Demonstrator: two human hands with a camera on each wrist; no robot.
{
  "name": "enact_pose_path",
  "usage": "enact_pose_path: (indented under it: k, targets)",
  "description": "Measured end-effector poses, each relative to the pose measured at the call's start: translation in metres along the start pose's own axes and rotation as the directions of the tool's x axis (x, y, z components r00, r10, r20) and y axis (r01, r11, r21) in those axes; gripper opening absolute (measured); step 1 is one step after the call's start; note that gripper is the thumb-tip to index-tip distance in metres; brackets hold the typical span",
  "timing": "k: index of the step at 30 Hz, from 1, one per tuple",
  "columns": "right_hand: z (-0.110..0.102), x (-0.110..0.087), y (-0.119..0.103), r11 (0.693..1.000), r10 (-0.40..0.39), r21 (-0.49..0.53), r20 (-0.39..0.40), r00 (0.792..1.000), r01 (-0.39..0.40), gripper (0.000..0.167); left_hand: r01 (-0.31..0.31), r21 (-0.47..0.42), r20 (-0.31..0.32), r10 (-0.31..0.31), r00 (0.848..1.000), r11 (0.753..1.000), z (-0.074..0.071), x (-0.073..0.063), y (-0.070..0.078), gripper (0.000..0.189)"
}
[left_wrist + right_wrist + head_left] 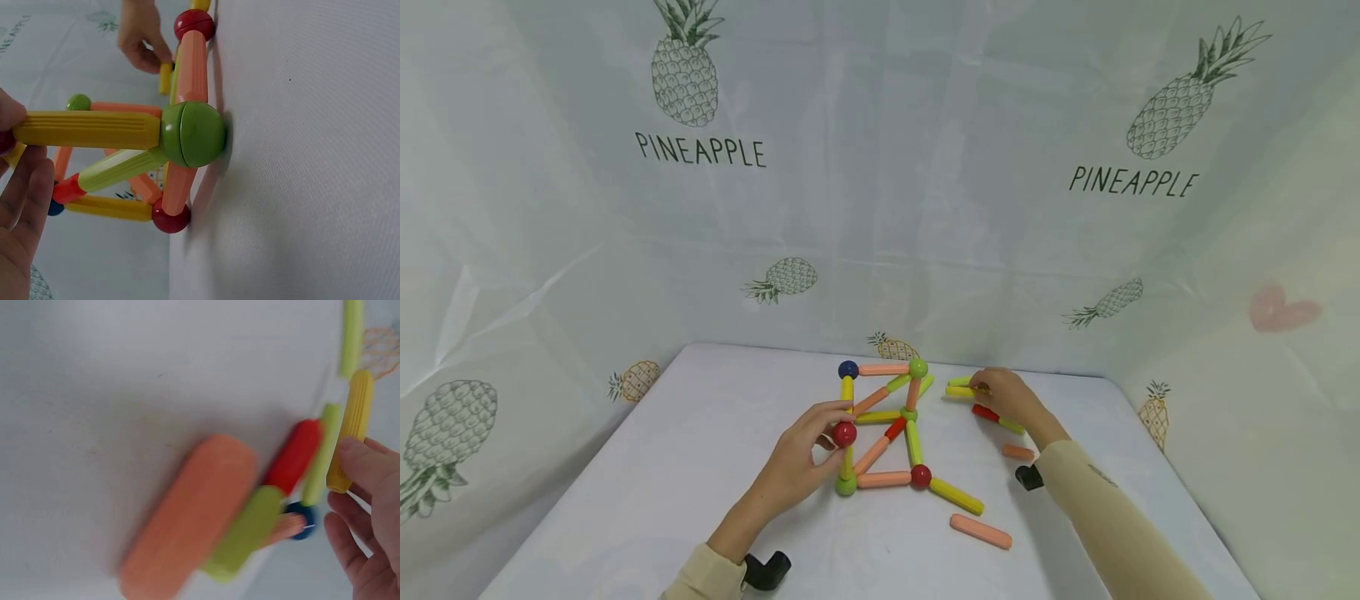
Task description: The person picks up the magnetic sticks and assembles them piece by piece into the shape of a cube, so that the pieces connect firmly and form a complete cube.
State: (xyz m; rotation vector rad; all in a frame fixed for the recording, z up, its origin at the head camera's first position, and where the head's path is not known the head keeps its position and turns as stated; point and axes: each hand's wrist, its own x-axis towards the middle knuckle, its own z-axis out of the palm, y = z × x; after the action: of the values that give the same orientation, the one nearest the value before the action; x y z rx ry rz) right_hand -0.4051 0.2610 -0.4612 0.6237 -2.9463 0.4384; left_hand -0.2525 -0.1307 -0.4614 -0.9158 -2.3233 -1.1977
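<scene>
My left hand (805, 446) pinches a red ball (844, 433) at the near left corner of a frame of coloured rods and balls. Below that ball, a yellow rod (87, 129) runs to a green ball (194, 134) resting on the table. The left wrist view shows the red ball only partly, at its edge. At the far right, my right hand (1009, 395) pinches a yellow rod (352, 428) between thumb and fingers. Near it lie a red and green rod (996, 417) and a light green rod (321, 455).
A yellow rod (956, 495) sticks out from the frame's near right red ball (921, 477). Loose orange rods lie on the right: one near the front (981, 531), a second beside my right sleeve (1018, 452). A pineapple-printed sheet (925, 208) hangs behind the white table (647, 467).
</scene>
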Motion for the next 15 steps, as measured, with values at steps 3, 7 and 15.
enact_pose_path:
  k: [3, 7, 15]
  targets:
    - [-0.011, -0.009, -0.016, 0.998, -0.055, 0.018, -0.042, 0.998, 0.055, 0.020, -0.004, 0.006, -0.003, 0.004, 1.000, 1.000, 0.000, 0.001, 0.002, 0.051]
    - [-0.025, -0.030, -0.040, 0.985, -0.162, 0.041, -0.107, 0.981, 0.167, 0.019, -0.012, 0.002, -0.006, 0.013, 1.000, 1.000, 0.001, 0.002, 0.003, 0.052]
    - [-0.038, -0.070, -0.091, 0.920, -0.363, 0.086, -0.183, 0.913, 0.383, 0.021, -0.029, 0.031, -0.012, 0.030, 0.999, 0.999, 0.002, 0.002, 0.005, 0.056]
